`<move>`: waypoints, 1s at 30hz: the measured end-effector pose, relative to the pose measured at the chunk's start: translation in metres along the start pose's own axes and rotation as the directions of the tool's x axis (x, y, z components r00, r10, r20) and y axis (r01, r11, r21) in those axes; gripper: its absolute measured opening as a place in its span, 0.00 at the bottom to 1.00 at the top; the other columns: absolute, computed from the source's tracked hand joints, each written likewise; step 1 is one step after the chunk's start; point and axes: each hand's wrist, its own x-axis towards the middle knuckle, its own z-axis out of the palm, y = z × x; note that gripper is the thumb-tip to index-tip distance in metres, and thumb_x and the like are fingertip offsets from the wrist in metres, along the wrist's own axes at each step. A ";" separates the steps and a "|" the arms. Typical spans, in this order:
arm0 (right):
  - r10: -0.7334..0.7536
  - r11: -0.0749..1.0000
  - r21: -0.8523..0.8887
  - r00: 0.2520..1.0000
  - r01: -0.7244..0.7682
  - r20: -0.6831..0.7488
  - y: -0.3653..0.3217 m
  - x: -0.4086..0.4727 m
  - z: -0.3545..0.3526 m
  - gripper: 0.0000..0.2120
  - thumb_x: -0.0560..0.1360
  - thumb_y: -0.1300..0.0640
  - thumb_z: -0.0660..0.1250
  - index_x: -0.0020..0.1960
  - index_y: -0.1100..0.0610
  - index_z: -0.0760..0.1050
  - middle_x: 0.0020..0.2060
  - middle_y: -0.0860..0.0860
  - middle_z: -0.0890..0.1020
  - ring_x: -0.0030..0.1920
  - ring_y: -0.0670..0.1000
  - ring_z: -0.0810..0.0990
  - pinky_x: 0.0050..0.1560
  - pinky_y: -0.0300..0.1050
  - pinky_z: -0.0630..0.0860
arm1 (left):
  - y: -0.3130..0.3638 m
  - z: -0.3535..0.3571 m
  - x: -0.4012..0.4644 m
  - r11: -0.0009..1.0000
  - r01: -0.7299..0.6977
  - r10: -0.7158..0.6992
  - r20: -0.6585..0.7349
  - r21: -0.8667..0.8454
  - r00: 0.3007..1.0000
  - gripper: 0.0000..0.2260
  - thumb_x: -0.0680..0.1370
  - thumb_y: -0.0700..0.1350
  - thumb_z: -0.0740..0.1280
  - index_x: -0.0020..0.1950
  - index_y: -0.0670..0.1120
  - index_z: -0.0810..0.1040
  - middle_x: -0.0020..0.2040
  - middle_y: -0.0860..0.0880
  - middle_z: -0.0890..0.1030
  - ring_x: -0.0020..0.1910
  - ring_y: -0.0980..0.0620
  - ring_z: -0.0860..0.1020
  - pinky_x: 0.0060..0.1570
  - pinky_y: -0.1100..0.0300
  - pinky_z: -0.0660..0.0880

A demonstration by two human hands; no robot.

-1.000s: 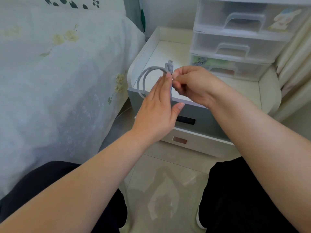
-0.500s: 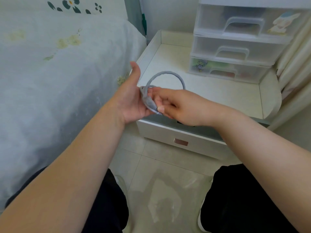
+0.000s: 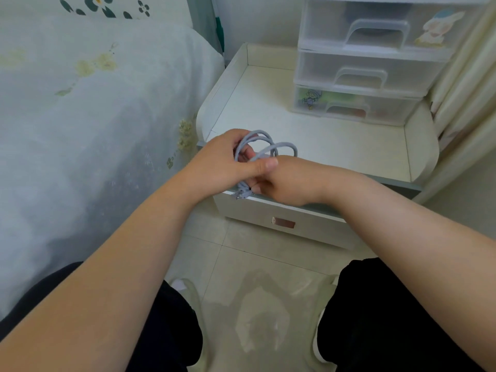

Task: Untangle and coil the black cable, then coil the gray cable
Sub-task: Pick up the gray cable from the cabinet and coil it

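The gray cable [image 3: 268, 142] is wound into a small coil of several loops, held over the front edge of the white bedside table [image 3: 316, 146]. My left hand [image 3: 222, 162] grips the coil from the left, thumb laid across toward the right. My right hand [image 3: 284, 181] holds the coil's lower part from the right. A plug end [image 3: 241, 194] of the gray cable sticks out below both hands. No black cable is in view.
A clear plastic drawer unit [image 3: 370, 65] stands at the back right of the table top. The bed with a pale floral cover [image 3: 88, 116] lies to the left. Cream curtains [image 3: 464, 92] hang at the right. Tiled floor and my dark-clad knees are below.
The loops have gathered into a tighter coil. My left hand has closed around it with the thumb now folded across, and both hands sit lower at the table's front edge.
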 end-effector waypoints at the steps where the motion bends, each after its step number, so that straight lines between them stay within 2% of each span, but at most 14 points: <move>1: 0.008 1.000 -0.027 1.000 -0.008 0.004 0.000 0.001 0.002 0.04 0.77 0.61 0.58 0.48 0.55 0.70 0.46 0.52 0.78 0.46 0.55 0.75 0.49 0.48 0.73 | 0.000 0.001 0.002 1.000 -0.005 0.004 -0.062 -0.026 0.998 0.13 0.71 0.56 0.73 0.51 0.53 0.79 0.42 0.53 0.84 0.41 0.56 0.82 0.48 0.59 0.77; 2: 0.015 0.998 -0.055 1.000 -0.015 -0.006 0.000 0.001 0.002 0.04 0.78 0.61 0.58 0.45 0.53 0.68 0.39 0.50 0.76 0.42 0.54 0.74 0.43 0.46 0.70 | 0.001 0.000 0.003 0.998 0.011 -0.018 -0.115 -0.067 0.993 0.07 0.75 0.55 0.70 0.47 0.53 0.80 0.38 0.53 0.84 0.37 0.57 0.82 0.45 0.60 0.77; 4: 0.009 0.996 -0.094 0.999 -0.014 -0.051 -0.001 0.000 0.002 0.04 0.78 0.60 0.58 0.45 0.52 0.67 0.34 0.48 0.72 0.38 0.54 0.72 0.39 0.46 0.67 | 0.002 -0.004 0.006 0.986 0.095 -0.122 -0.198 -0.139 0.973 0.12 0.79 0.54 0.64 0.43 0.50 0.80 0.29 0.53 0.82 0.29 0.59 0.78 0.37 0.64 0.73; 6: 0.012 0.992 -0.123 0.993 -0.026 -0.116 -0.001 -0.001 0.001 0.04 0.78 0.59 0.58 0.47 0.51 0.67 0.35 0.49 0.72 0.38 0.54 0.71 0.38 0.46 0.64 | 0.000 -0.011 0.008 0.970 0.163 -0.195 -0.180 -0.180 0.964 0.15 0.82 0.52 0.60 0.42 0.45 0.79 0.25 0.54 0.78 0.25 0.59 0.76 0.31 0.65 0.72; 8: 0.042 0.993 -0.098 0.980 -0.062 -0.195 0.005 -0.002 -0.003 0.02 0.78 0.59 0.58 0.49 0.53 0.68 0.38 0.52 0.75 0.39 0.56 0.72 0.38 0.47 0.65 | 0.001 -0.017 0.007 0.957 0.185 -0.220 -0.147 -0.222 0.964 0.14 0.83 0.50 0.57 0.47 0.45 0.79 0.25 0.54 0.78 0.28 0.57 0.79 0.32 0.65 0.76; 11: 0.110 0.994 0.009 0.938 -0.113 -0.328 0.017 -0.003 -0.014 0.03 0.79 0.57 0.58 0.50 0.55 0.69 0.41 0.55 0.78 0.42 0.58 0.75 0.41 0.47 0.68 | 0.001 -0.025 0.006 0.927 0.186 -0.239 -0.132 -0.325 0.962 0.13 0.84 0.46 0.56 0.45 0.46 0.77 0.35 0.50 0.80 0.38 0.54 0.82 0.41 0.63 0.80; 14: 0.223 0.971 0.174 0.874 -0.161 -0.433 0.029 -0.005 -0.023 0.02 0.79 0.57 0.59 0.48 0.55 0.69 0.38 0.50 0.77 0.41 0.54 0.74 0.38 0.44 0.64 | -0.001 -0.026 0.002 0.974 0.147 -0.167 -0.107 -0.170 0.980 0.12 0.83 0.46 0.59 0.43 0.49 0.78 0.43 0.50 0.78 0.46 0.56 0.76 0.44 0.63 0.77; 16: 0.277 0.954 0.237 0.837 -0.182 -0.473 0.035 -0.004 -0.024 0.02 0.79 0.57 0.59 0.48 0.55 0.69 0.38 0.51 0.78 0.41 0.54 0.74 0.39 0.43 0.65 | 0.000 -0.026 -0.002 0.993 0.115 -0.116 -0.068 -0.029 0.991 0.10 0.81 0.48 0.61 0.43 0.53 0.80 0.39 0.54 0.77 0.38 0.59 0.73 0.40 0.63 0.71; 19: 0.308 0.946 0.259 0.797 -0.196 -0.521 0.036 -0.002 -0.020 0.02 0.80 0.57 0.59 0.48 0.55 0.68 0.38 0.52 0.77 0.40 0.55 0.74 0.39 0.45 0.67 | 0.003 -0.023 -0.005 0.988 0.125 -0.123 0.028 -0.087 0.992 0.09 0.81 0.49 0.62 0.46 0.49 0.80 0.26 0.55 0.70 0.26 0.56 0.66 0.33 0.62 0.67; 21: 0.328 0.940 0.277 0.760 -0.200 -0.562 0.035 -0.001 -0.020 0.02 0.80 0.58 0.58 0.49 0.56 0.68 0.38 0.52 0.78 0.41 0.56 0.74 0.41 0.48 0.70 | 0.008 -0.017 -0.008 0.965 0.178 -0.169 0.065 -0.192 0.983 0.08 0.81 0.47 0.62 0.47 0.47 0.78 0.24 0.52 0.71 0.25 0.54 0.68 0.32 0.61 0.68; 24: 0.379 0.915 0.353 0.705 -0.193 -0.599 0.035 -0.001 -0.026 0.02 0.79 0.58 0.58 0.48 0.56 0.69 0.37 0.51 0.79 0.40 0.54 0.75 0.40 0.46 0.70 | 0.011 -0.005 -0.013 0.927 0.251 -0.212 0.164 -0.277 0.963 0.06 0.82 0.44 0.61 0.48 0.46 0.75 0.29 0.48 0.79 0.28 0.52 0.73 0.34 0.61 0.73; 26: 0.426 0.885 0.426 0.696 -0.188 -0.578 0.035 -0.003 -0.030 0.03 0.79 0.58 0.58 0.47 0.55 0.69 0.33 0.48 0.78 0.36 0.49 0.74 0.36 0.42 0.69 | 0.008 0.003 -0.015 0.969 0.196 -0.164 0.199 -0.151 0.966 0.06 0.82 0.45 0.61 0.48 0.48 0.77 0.34 0.50 0.83 0.32 0.54 0.76 0.39 0.61 0.76; 28: 0.459 0.844 0.511 0.713 -0.162 -0.531 0.034 -0.004 -0.032 0.05 0.79 0.59 0.58 0.45 0.56 0.69 0.29 0.47 0.77 0.31 0.45 0.72 0.33 0.38 0.67 | 0.001 0.012 -0.015 0.993 0.095 -0.107 0.180 0.073 0.978 0.07 0.81 0.46 0.62 0.48 0.54 0.78 0.39 0.54 0.84 0.38 0.57 0.79 0.46 0.60 0.77; 30: 0.477 0.750 0.659 0.741 -0.062 -0.473 0.033 -0.005 -0.033 0.08 0.78 0.63 0.59 0.41 0.58 0.71 0.27 0.48 0.75 0.28 0.46 0.69 0.33 0.40 0.67 | -0.006 0.018 -0.013 0.951 0.020 -0.057 0.110 0.309 0.992 0.08 0.81 0.46 0.62 0.51 0.56 0.79 0.45 0.57 0.82 0.45 0.58 0.78 0.48 0.61 0.74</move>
